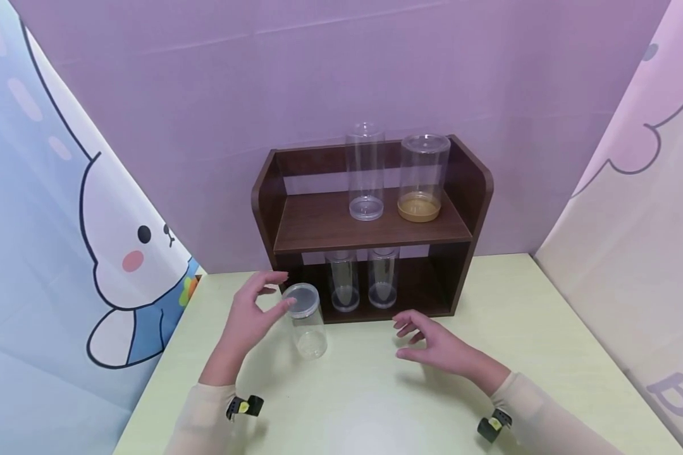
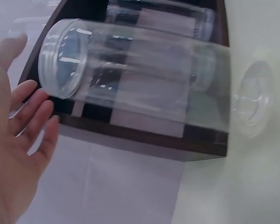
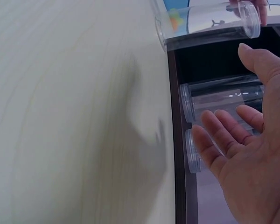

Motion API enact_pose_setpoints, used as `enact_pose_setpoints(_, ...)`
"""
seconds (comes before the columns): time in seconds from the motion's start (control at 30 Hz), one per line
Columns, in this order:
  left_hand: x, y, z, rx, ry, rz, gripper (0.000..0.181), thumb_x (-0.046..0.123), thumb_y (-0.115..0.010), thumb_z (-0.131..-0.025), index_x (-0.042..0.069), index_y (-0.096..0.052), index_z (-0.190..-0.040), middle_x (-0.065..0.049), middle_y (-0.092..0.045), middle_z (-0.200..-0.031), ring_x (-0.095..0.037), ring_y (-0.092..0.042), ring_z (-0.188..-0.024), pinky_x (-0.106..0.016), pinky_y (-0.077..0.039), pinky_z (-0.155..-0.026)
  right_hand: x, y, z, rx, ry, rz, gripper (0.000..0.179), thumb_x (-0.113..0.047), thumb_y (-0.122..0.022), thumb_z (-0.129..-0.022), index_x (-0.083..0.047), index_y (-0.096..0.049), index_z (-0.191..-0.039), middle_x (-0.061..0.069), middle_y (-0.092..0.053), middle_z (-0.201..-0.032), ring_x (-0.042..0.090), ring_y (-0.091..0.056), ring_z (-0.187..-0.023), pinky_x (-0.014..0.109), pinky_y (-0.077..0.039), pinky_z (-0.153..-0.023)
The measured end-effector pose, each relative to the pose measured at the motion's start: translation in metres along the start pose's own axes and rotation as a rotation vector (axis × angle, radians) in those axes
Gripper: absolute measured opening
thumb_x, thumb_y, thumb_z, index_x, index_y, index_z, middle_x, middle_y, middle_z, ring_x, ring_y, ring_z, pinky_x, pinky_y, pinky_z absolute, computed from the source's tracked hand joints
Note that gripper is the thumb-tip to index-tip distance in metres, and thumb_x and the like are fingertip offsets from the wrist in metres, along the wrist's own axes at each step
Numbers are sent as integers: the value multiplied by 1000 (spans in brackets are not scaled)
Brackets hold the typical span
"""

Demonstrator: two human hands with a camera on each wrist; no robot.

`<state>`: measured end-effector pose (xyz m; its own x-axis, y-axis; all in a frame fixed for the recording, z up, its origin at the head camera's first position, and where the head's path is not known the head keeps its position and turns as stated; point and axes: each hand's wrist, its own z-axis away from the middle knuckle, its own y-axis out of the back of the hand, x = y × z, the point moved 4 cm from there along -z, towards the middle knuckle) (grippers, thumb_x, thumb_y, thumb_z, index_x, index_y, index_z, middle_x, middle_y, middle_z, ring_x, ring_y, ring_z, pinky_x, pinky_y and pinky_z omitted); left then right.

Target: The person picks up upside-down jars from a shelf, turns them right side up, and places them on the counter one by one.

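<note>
A clear jar with a translucent lid [image 1: 303,300] stands on the table before the shelf's left end. My left hand [image 1: 253,315] is beside that lid, thumb and fingers spread apart; in the left wrist view the fingers [image 2: 39,109] are by the lid without curling round it. My right hand [image 1: 432,341] hovers over the table in front of the shelf, fingers loosely bent and holding nothing. Two clear jars, a left one [image 1: 344,284] and a right one [image 1: 383,278], stand on the lower shelf; in the right wrist view my right hand [image 3: 252,144] partly covers them.
A dark brown two-tier shelf [image 1: 372,237] stands against the purple cloth [image 1: 341,69]. On its upper board are a tall clear jar [image 1: 366,170] and a wider jar with an amber base [image 1: 419,205]. The pale table [image 1: 353,392] extends toward me; printed cloth [image 1: 131,265] hangs at left.
</note>
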<state>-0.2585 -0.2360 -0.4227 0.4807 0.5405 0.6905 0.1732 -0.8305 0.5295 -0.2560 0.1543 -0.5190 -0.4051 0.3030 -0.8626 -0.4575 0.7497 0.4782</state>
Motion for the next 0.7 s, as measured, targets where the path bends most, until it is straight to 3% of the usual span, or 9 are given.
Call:
enact_pose_setpoints(0.17,3,18,-8,159,-16,-20,35,11,-89,-96,7,-74,-127,-5,-73,-126,-20,-66,-116,-45,-59,-98,0,0,0,0,-5,2,57,-9,-85,-98,-11,-55,-145,22,-66,-136,49,-66,-124,59,-58,-105)
enact_pose_setpoints(0.3,4,26,-14,228,0,-33,39,15,-88,-97,8,-71,-132,-5,-71,-127,-19,-66,-117,-37,-58,-99,-2,0,1,2,-2,4,57,-8,-85,-98,-11,-54,-145,24,-66,-136,50,-66,-124,60,-58,-105)
enact_pose_setpoints(0.4,4,29,-18,246,16,-41,45,18,-88,-98,8,-68,-137,-6,-68,-131,-20,-65,-120,-38,-57,-104,-3,0,1,5,0,6,57,-7,-85,-97,-10,-54,-145,22,-66,-135,50,-66,-124,61,-58,-105)
enact_pose_setpoints(0.5,4,29,-23,242,19,-32,51,20,-88,-98,8,-65,-143,-6,-66,-136,-22,-64,-125,-46,-57,-108,-4,1,2,7,2,15,56,-8,-85,-98,-9,-54,-145,18,-67,-134,49,-66,-124,60,-58,-104)
enact_pose_setpoints(0.7,3,26,-35,201,14,47,63,16,-88,-98,13,-60,-154,-8,-63,-147,-28,-62,-134,-57,-58,-109,-5,1,2,5,-5,23,57,-9,-85,-98,-10,-54,-146,17,-67,-135,47,-66,-124,60,-58,-105)
